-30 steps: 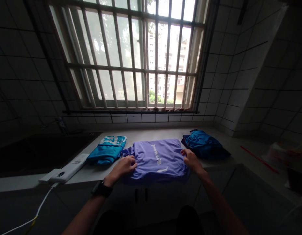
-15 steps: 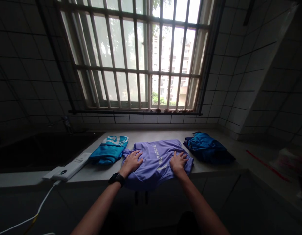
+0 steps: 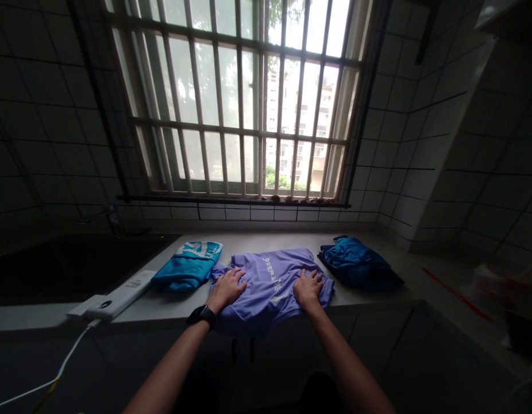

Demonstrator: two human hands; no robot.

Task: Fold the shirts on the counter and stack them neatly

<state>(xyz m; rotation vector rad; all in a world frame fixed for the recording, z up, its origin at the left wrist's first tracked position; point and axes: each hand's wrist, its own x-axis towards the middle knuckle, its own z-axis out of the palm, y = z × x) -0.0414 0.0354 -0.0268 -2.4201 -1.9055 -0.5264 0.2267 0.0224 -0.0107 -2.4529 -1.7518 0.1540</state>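
A purple T-shirt (image 3: 266, 270) with white lettering lies spread on the counter, its near part hanging over the front edge. My left hand (image 3: 227, 287) rests flat on the shirt's left side, fingers apart, a dark watch on the wrist. On the right side of the shirt, my right hand (image 3: 308, 288) presses down with spread fingers. A folded teal garment (image 3: 184, 270) with a white print sits left of the shirt. To its right is a heap of blue and dark clothes (image 3: 356, 261).
A white power strip (image 3: 119, 296) with a cable lies along the counter (image 3: 244, 238) at left, beside a dark sink (image 3: 76, 259) with a tap. A barred window rises behind. At right, a red strip (image 3: 455, 293) lies near a plastic bag (image 3: 498, 282).
The camera view has shifted slightly, so everything appears a little further left. Both hands stay flat on the purple T-shirt, with no clear movement over it.
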